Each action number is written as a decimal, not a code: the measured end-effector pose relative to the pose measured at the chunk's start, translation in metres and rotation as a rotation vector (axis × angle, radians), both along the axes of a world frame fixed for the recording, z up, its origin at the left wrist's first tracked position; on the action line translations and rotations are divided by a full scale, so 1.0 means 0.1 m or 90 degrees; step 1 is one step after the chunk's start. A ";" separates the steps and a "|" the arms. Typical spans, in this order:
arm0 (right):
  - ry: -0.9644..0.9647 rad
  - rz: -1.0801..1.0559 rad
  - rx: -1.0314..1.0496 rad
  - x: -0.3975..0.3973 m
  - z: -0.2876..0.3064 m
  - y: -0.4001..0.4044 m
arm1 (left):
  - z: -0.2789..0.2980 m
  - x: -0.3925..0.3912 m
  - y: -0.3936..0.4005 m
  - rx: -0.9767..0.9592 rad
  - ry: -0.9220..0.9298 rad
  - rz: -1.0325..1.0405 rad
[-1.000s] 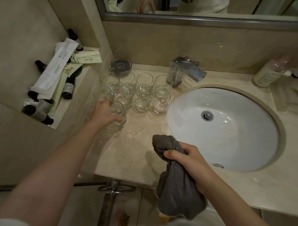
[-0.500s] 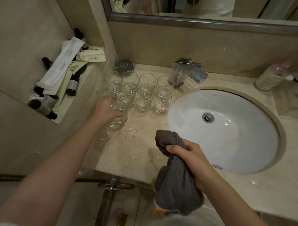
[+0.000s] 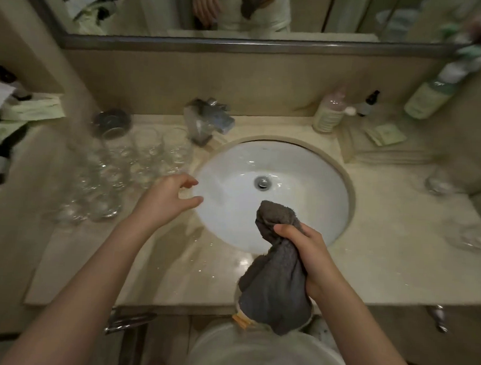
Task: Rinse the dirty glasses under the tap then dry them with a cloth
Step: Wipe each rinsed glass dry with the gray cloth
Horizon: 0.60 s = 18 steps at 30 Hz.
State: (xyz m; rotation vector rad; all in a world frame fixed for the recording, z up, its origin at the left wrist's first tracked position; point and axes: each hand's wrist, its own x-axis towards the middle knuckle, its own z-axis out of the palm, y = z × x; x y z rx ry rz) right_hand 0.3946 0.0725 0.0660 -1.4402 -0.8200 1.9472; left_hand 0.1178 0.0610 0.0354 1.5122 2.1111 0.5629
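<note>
Several clear glasses [image 3: 118, 171] stand crowded on the wet counter, left of the white sink [image 3: 303, 168]. Two more glasses [image 3: 440, 185] show blurred on the counter's right side. My left hand [image 3: 170, 195] hovers at the sink's left rim, just right of the glass cluster, fingers loosely spread and holding nothing. Over the sink's front rim, my right hand [image 3: 305, 251] grips a bunched grey cloth [image 3: 273, 288] that hangs down below the counter edge. The tap [image 3: 206, 120] sits at the back left of the sink, with no water seen running.
A dark round dish [image 3: 112, 121] stands behind the glasses. Toiletry bottles and packets [image 3: 4, 133] lie on the left ledge. A pink bottle [image 3: 329, 111], a small dark bottle [image 3: 369, 103] and a folded towel [image 3: 386, 153] sit at the back right.
My left hand has let go of the front glass in the cluster and moved right to the sink's rim. The view has swung right. My right hand still grips the cloth.
</note>
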 end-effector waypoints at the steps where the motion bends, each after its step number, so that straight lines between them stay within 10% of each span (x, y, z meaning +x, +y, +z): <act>1: 0.002 -0.028 -0.004 0.18 -0.01 0.03 | 0.00 0.19 0.11 -0.006 0.003 -0.024; 18: -0.078 -0.381 0.030 3.39 0.04 0.31 | -0.07 3.91 1.65 -0.033 -0.064 -0.338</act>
